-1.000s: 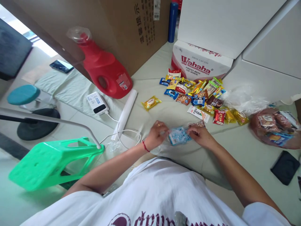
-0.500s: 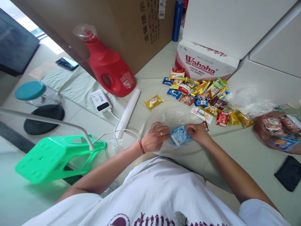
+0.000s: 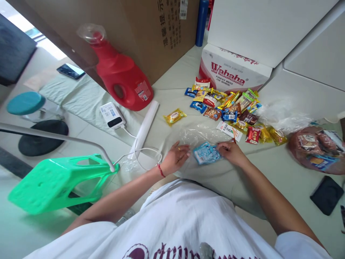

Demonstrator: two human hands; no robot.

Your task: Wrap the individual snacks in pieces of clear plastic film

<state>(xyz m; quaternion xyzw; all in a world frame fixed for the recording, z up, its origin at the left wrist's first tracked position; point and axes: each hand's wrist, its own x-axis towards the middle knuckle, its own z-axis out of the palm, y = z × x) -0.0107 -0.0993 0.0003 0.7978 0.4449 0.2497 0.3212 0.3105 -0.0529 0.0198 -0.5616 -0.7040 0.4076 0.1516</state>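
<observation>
A light-blue snack packet [image 3: 206, 153] with a white label patch lies low in front of my body. Its right edge is pinched between the fingers of my right hand [image 3: 232, 152]. To the left of the packet, my left hand [image 3: 176, 157] has its fingers stretched out, a small gap away from it, holding nothing visible. Clear plastic film, seemingly a bag [image 3: 185, 133], spreads around both hands; whether the packet is inside or on top I cannot tell. Beyond it lie a lone yellow-wrapped snack [image 3: 174, 117] and a white packet [image 3: 229, 130].
Several small wrapped snacks [image 3: 212, 113] are heaped before a Wahaba carton [image 3: 234, 70]. A red jug [image 3: 124, 79], a white roll [image 3: 145, 126] and a corded power bank [image 3: 111, 115] stand or lie leftward. A filled bag [image 3: 315, 149] sits right; a green stool [image 3: 56, 183] is at left.
My left hand has drawn back slightly left from the blue packet, its fingers straighter. My right hand keeps its pinch on the packet's right edge. The whole view has shifted slightly.
</observation>
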